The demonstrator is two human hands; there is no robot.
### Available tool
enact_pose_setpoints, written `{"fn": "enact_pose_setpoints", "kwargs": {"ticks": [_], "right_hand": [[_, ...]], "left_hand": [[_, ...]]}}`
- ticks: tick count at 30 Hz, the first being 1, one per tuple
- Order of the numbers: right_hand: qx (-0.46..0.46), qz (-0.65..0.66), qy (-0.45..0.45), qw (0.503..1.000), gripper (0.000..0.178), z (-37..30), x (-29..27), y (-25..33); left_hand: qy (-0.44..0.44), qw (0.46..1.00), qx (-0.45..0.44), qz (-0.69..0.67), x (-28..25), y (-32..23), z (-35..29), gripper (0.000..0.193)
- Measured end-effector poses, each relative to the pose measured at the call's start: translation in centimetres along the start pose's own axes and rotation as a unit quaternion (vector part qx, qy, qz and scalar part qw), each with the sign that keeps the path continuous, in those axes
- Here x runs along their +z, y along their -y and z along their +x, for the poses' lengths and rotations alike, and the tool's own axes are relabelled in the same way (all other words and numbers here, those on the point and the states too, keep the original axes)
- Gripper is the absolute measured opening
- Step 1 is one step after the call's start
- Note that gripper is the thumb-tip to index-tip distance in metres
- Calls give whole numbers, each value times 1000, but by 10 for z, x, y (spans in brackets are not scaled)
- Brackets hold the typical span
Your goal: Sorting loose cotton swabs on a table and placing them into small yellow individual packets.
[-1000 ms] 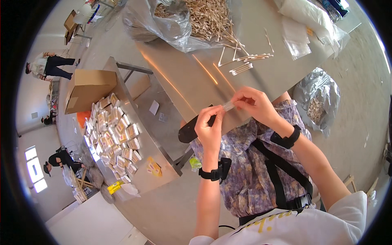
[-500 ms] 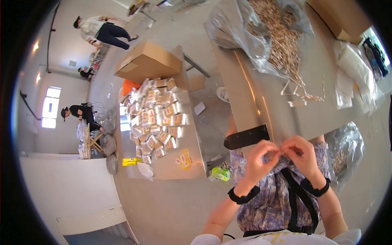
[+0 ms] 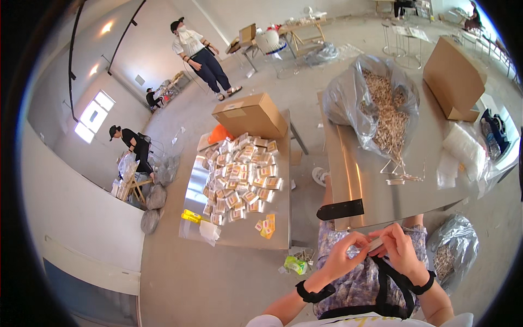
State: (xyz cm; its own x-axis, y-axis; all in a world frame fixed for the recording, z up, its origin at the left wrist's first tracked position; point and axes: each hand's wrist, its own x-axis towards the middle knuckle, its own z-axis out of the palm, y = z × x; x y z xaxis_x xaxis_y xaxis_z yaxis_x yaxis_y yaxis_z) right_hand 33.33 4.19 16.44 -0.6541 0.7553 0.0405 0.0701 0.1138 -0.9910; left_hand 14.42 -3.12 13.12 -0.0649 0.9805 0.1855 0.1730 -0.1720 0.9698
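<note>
Over my lap, my left hand point(image 3: 348, 255) and my right hand point(image 3: 400, 253) meet, fingers closed on a small pale packet point(image 3: 375, 244). Its contents are too small to make out, and my fingers partly cover it. Ahead, a large clear plastic bag point(image 3: 347, 103) lies open on the metal table point(image 3: 376, 204), with a heap of thin wooden sticks point(image 3: 385, 122) spilling out. They look like cotton swabs. A few loose sticks point(image 3: 402, 180) lie nearer to me. A flat black piece point(image 3: 340, 209) sits at the table's front left corner.
A second metal table point(image 3: 248, 234) on the left bears many small filled packets point(image 3: 239, 177) and a cardboard box point(image 3: 250, 115). At right are clear plastic sleeves point(image 3: 463, 147), another box point(image 3: 455, 82) and a bag of sticks point(image 3: 447, 259) low beside me. A person point(image 3: 199, 54) stands beyond.
The view has tilted up, bringing more of the room into sight. Both hands remain together over my lap; the pale packet between them now shows more clearly.
</note>
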Motion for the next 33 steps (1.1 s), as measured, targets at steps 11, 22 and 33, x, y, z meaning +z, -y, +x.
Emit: {"fn": "enact_pose_setpoints", "kwargs": {"ticks": [11,22,33], "right_hand": [[113,290,26,950,35,-70,6,-4],[85,295,-26,951,43,-82,8,2],[23,232,-39,972,25,-62,23,4]], "left_hand": [[29,982,156,98,25,-38,-26,13],[0,973,221,69,39,-39,-35,20],[-79,986,145,18,30,-18,-38,19]]}}
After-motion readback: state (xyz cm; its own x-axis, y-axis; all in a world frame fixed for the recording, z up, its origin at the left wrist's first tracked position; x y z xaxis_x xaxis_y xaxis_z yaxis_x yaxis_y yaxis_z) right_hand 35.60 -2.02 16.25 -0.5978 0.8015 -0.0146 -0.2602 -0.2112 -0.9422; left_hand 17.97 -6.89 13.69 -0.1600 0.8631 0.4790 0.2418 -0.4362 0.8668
